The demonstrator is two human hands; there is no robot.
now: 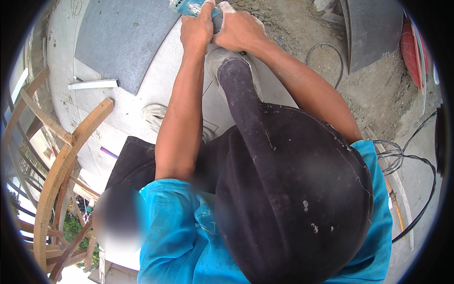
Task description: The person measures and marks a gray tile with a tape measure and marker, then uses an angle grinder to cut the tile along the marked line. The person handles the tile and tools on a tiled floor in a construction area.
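Observation:
Both hands are wrapped round a teal-and-black handheld power tool (217, 22) at the top of the head view. Its teal end points to the upper left, and the frame's edge cuts part of it off. My left hand (197, 27) is closed round the teal part. My right hand (240, 29) grips the dark part, with pale dust on its thumb and fingers. Whatever the tool touches is hidden behind the hands. Just below them is my dusty shoe (213, 64), at the end of a dark trouser leg (236, 80), on pale floor tiles (191, 52).
A large grey slab (125, 42) lies at the upper left, with a white metal strip (93, 84) by its lower edge. Curved timber framing (59, 175) stands at far left. Grey sheets (376, 33) lean beside a red object (410, 54) at upper right. A black cable (428, 203) coils at right.

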